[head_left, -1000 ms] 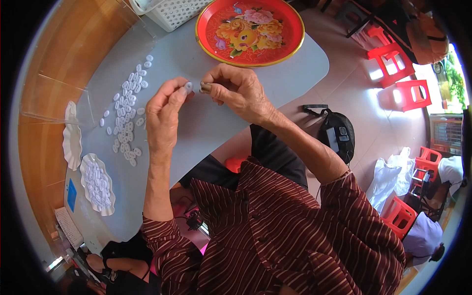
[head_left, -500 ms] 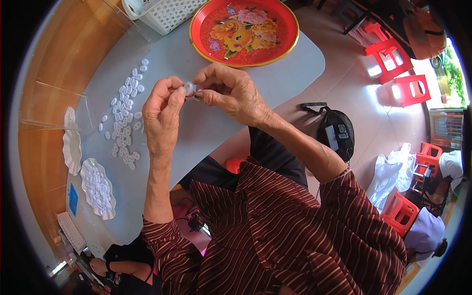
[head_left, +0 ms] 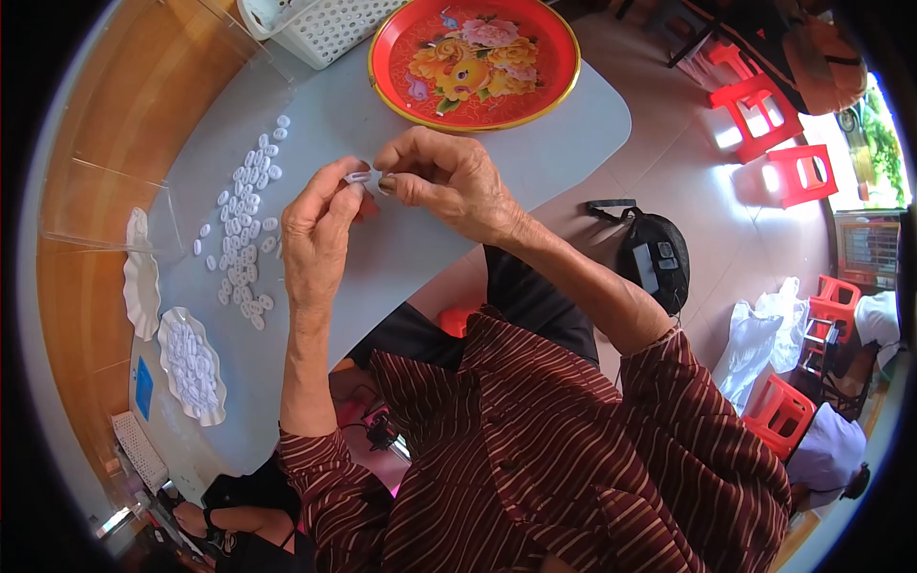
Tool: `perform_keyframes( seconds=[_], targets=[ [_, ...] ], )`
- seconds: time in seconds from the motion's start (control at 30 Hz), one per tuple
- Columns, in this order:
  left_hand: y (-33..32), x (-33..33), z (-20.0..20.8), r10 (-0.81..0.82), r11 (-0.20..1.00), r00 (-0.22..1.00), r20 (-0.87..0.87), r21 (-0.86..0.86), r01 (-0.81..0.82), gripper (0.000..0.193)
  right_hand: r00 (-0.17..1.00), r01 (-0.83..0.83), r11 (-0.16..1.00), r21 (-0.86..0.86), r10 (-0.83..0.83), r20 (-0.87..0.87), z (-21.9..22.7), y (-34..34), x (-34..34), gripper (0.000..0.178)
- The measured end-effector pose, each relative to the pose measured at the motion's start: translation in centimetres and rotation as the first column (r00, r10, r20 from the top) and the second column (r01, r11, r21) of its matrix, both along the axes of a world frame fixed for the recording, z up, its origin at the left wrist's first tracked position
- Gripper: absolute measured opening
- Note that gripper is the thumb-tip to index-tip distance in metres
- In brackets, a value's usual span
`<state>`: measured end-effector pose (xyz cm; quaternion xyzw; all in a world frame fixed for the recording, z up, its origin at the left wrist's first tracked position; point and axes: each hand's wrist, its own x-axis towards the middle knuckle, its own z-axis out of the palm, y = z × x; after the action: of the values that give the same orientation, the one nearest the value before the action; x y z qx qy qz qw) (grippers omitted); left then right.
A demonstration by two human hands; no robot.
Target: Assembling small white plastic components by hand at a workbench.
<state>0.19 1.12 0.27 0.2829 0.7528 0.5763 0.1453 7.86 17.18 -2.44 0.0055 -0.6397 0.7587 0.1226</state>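
Above the grey table [head_left: 382, 277], my left hand [head_left: 320, 229] pinches a small white oval plastic piece [head_left: 357, 177] between thumb and fingers. Just to its right, my right hand [head_left: 457, 186] has thumb and forefinger closed in a pinch. A pale bit shows at those fingertips, too small to name. The two hands' fingertips are close together, with a narrow gap between them. Left of my left hand, several matching white oval pieces [head_left: 246, 203] lie spread in a loose band on the tabletop.
A red round tray [head_left: 382, 81] with printed flowers sits at the back, beside a white perforated basket [head_left: 330, 36]. At the left, a white wavy-edged dish [head_left: 219, 406] holds more small white pieces. Another person's arm [head_left: 253, 520] shows at lower left. A black bag [head_left: 659, 258] lies on the floor.
The white oval piece in my left hand has turned, so its narrow side shows. My right fingertips have moved slightly away from it, leaving a small gap.
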Motion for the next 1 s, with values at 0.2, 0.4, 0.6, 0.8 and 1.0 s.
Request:
perform_keyframes(
  seconds=[0.2, 0.4, 0.6, 0.8, 1.0],
  targets=[
    [0.66, 0.77, 0.18, 0.006, 1.0, 1.0, 0.029, -0.021, -0.006, 0.026, 0.998, -0.046, 0.999, -0.02, 0.046, -0.04, 0.08, -0.12, -0.03, 0.01],
    [0.45, 0.6, 0.16, 0.026, 0.999, 1.0, 0.005, -0.021, -0.026, 0.03, 0.997, -0.051, 0.999, 0.004, 0.051, -0.061, -0.06, -0.37, -0.18, 0.011],
    [0.72, 0.48, 0.27, 0.006, 1.0, 0.999, 0.049, -0.005, -0.006, 0.03, 0.999, 0.047, 0.996, 0.07, -0.046, -0.014, -0.35, 0.06, -0.13, 0.013],
    [0.17, -0.03, -0.18, -0.043, 0.999, 0.988, 0.145, -0.011, 0.045, 0.028, 0.997, 0.068, 0.998, -0.019, -0.068, -0.037, -0.57, -0.4, -0.18, 0.016],
    [0.58, 0.29, 0.36, 0.016, 0.996, 0.943, 0.332, 0.079, -0.045, 0.026, 0.999, 0.038, 0.998, 0.049, -0.037, -0.012, -0.13, -0.04, 0.04, 0.019]
  ],
)
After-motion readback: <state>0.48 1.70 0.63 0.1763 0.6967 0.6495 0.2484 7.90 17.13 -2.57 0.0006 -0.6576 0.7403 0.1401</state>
